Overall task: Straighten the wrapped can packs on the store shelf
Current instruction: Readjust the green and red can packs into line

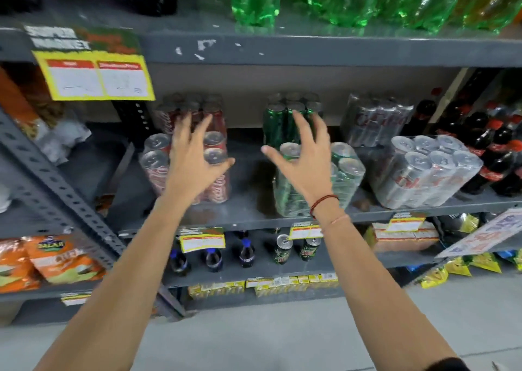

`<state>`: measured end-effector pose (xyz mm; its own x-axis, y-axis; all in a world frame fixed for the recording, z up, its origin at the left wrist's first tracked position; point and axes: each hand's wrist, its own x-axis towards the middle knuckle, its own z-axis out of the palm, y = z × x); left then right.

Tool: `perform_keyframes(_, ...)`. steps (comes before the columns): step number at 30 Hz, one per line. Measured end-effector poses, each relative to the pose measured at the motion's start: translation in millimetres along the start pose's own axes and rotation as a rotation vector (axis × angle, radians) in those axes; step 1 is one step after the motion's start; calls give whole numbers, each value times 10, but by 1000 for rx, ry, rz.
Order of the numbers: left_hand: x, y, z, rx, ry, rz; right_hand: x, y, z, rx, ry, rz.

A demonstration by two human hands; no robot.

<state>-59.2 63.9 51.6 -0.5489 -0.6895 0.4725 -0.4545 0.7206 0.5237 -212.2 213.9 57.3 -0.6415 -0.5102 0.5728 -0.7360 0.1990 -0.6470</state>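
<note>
On the grey middle shelf [243, 215] stand plastic-wrapped can packs in two rows. In front are a red cola pack [154, 167], a green pack [346, 172] and a silver pack [429, 170], each turned at an angle. Behind them stand another red pack [169, 113], a green pack [275, 122] and a silver pack [375, 122]. My left hand [192, 156] hovers over the front red pack with fingers spread. Fingers also spread, my right hand [302, 156] hangs over the front green pack. Neither hand grips anything.
Cola bottles [491, 150] crowd the shelf's right end. Green bottles [339, 0] stand on the shelf above, where a yellow price sign [96, 79] hangs at left. Below are small bottles [213, 257], loose cans [282, 247] and orange snack bags [59, 260]. A slanted steel upright [70, 201] crosses the left.
</note>
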Motion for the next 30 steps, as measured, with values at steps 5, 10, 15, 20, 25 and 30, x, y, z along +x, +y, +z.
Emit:
perform_keyframes(5, 58, -761, -375, 46, -57, -239, 54, -345, 769, 142, -564, 131)
perform_keyframes(10, -28, -1128, -438, -304, -318, -283, 46, -371, 1262, 82, -832, 247)
perform_keyframes(15, -84, -1229, -292, -368, -266, -353, -2, -374, 1336, 64, -666, 218)
perform_keyframes(20, -137, -1185, -306, -326, -226, -355, -37, -400, 1279, 55, -654, 184)
perform_keyframes(25, -309, -1123, -387, -310, -227, -363, -162, -409, 1185, 51, -657, 153)
perform_keyframes(30, -457, -1059, -475, -295, -248, -382, -285, -441, 1089, 71, -653, 132)
